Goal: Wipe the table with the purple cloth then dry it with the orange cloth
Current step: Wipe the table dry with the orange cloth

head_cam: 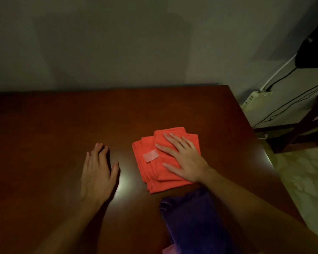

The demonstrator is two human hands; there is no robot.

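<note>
A folded orange cloth (151, 167) with a pale label lies on the dark wooden table (44, 125), right of centre. My right hand (184, 158) rests flat on top of it, fingers spread. My left hand (97, 171) lies flat on the bare table to the cloth's left, fingers apart, holding nothing. The purple cloth (191, 220) sits crumpled near the front edge, just below the orange cloth and partly under my right forearm.
The table's right edge (261, 143) runs diagonally down to the right, with pale floor beyond it. A white power strip (253, 99) with cables hangs on the wall. A dark wooden chair (305, 131) stands right of the table. A grey wall backs the table.
</note>
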